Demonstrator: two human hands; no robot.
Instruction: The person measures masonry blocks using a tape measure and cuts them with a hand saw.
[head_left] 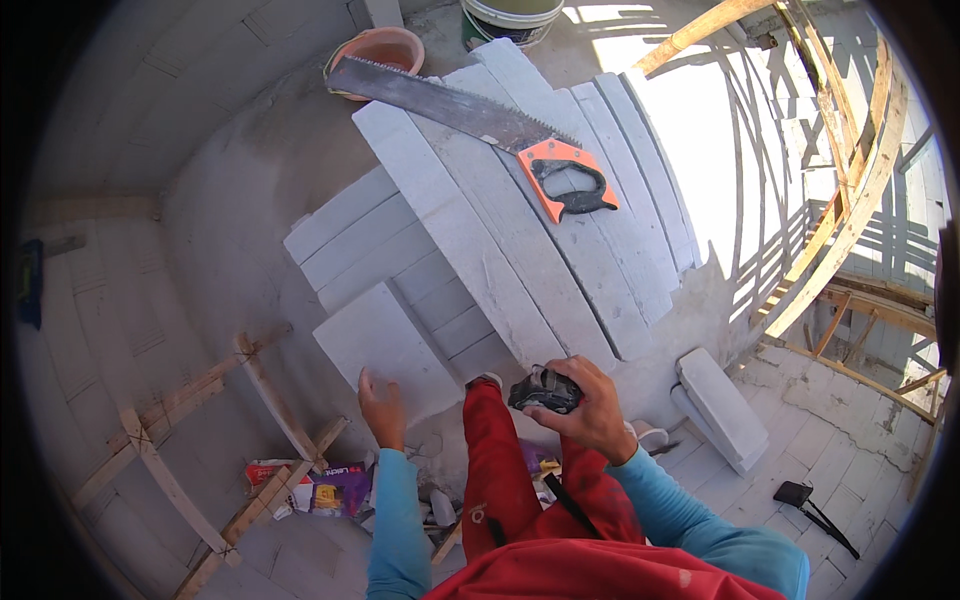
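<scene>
My right hand is closed around a black, rounded, palm-sized tool with grey patches; its exact kind is unclear. At the near left edge of a pale block, my left hand has its fingers apart and holds nothing. Its fingertips overlap the edge; whether they press on it is hard to tell. Beyond both hands lies a stack of long pale blocks. A handsaw with an orange and black handle rests across the top of it.
An orange bowl and a bucket stand behind the stack. Wooden frames are at left and right. Pale slabs lean at right. Colourful bags lie by my left forearm, and a black tool lies at lower right.
</scene>
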